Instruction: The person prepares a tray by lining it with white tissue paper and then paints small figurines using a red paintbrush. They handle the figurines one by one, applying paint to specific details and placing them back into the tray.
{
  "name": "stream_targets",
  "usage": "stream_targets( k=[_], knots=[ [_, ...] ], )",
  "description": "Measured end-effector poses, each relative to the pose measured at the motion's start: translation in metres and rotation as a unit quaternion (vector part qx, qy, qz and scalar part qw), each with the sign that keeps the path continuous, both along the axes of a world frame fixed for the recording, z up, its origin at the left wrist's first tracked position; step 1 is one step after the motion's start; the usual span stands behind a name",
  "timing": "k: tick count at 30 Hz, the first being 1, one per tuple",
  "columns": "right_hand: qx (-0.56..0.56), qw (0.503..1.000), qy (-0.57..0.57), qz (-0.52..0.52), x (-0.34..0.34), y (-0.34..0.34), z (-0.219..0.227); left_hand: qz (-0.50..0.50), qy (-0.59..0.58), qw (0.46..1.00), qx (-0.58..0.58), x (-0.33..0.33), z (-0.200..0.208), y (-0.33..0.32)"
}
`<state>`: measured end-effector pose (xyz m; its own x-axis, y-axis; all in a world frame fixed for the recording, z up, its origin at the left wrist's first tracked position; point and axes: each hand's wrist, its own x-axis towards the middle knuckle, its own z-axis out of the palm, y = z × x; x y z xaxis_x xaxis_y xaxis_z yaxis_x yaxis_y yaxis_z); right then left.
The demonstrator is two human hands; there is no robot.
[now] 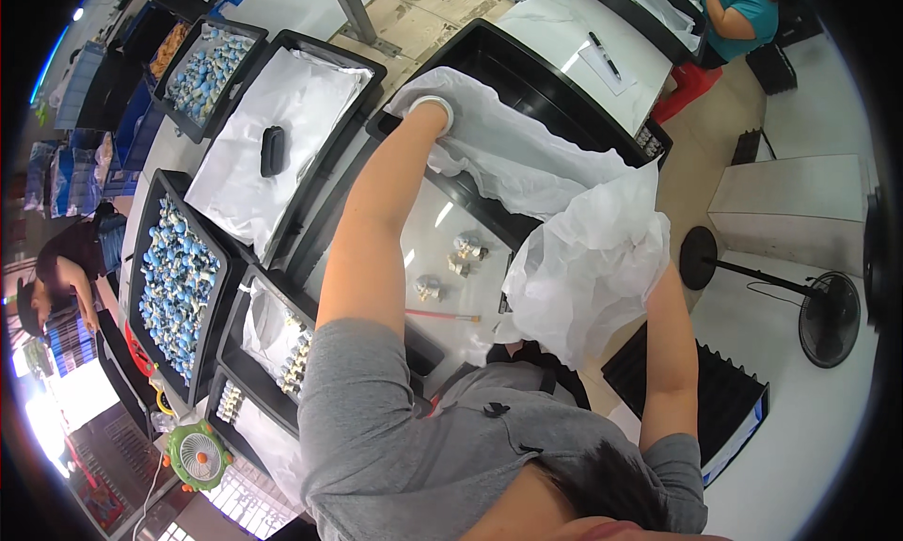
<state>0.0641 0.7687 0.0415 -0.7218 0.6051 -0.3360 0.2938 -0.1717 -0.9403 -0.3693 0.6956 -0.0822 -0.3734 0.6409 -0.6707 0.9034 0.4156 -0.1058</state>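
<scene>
A crumpled, thin white sheet (588, 259) stretches between my two arms, over the near side of a black tray (489, 56). At the sheet's far left end is my left hand (435, 110), with a white band at the wrist; its fingers are hidden by the sheet. My right hand is behind the raised, bunched right end of the sheet, and only its forearm (670, 343) shows; the sheet is gathered up there. Below the sheet, several small metal fittings (463, 249) and a thin red-handled tool (442, 315) lie on the pale tabletop (423, 230).
Black trays of blue-and-metal parts (179, 296) stand at the left. A paper-lined tray (235, 155) bears a small black dish (272, 151). A pen (605, 55) lies at the back. A black fan (828, 317) stands right. Other people are at far left and upper right.
</scene>
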Motion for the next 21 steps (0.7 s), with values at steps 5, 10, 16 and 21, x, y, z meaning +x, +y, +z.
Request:
stream_targets(
  k=[5,10,16,21],
  knots=[
    [-0.023,0.999,-0.004,-0.034,0.013,-0.001,0.001,-0.115,0.092,0.988,0.041,0.033,0.039,0.002],
    [-0.041,0.997,-0.012,-0.06,0.029,-0.005,0.005,-0.139,-0.001,0.979,0.15,0.012,0.021,0.002],
    [-0.098,0.991,-0.049,-0.08,0.051,-0.018,-0.001,-0.154,-0.01,0.976,0.155,0.006,0.017,-0.002],
    [-0.046,0.979,-0.198,0.011,0.042,-0.034,0.014,-0.057,-0.055,0.974,0.211,0.038,0.047,-0.005]
  ],
)
